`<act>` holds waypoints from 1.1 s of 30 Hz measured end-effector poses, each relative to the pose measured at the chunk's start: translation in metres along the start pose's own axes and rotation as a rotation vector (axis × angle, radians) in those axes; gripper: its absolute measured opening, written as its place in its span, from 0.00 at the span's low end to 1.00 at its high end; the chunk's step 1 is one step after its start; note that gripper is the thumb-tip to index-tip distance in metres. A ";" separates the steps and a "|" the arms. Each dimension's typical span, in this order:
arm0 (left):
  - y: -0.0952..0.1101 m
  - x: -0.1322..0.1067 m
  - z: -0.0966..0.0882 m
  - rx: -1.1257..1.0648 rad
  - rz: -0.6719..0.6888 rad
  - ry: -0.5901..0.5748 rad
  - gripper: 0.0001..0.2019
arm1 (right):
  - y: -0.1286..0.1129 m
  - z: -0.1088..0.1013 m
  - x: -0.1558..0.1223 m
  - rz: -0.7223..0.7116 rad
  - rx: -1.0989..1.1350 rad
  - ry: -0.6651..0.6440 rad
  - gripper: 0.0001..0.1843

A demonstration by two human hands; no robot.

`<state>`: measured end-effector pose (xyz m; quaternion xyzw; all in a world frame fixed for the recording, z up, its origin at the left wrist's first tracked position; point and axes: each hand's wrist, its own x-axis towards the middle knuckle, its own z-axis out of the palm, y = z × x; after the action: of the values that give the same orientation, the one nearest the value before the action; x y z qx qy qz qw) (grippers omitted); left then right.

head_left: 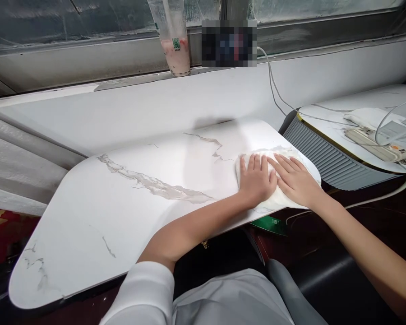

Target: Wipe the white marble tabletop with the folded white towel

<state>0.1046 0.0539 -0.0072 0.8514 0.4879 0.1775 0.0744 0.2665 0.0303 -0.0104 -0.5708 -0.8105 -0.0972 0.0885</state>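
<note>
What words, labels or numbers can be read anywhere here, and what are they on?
None can be read.
Green label on the plastic cup: too small.
Print on the green item under the table edge: too blurred.
Power strip: markings illegible.

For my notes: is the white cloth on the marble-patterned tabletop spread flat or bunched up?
Bunched up: the white cloth lies crumpled in folds under the left hand and right hand, both pressed flat on it.
</note>
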 end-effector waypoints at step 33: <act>-0.093 0.209 0.014 -0.077 -0.139 -0.042 0.26 | 0.095 0.060 0.213 0.075 0.130 -0.028 0.30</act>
<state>0.1316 0.2811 -0.0004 0.8156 0.5369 0.1727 0.1292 0.2832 0.2701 -0.0092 -0.5952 -0.7943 -0.0331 0.1175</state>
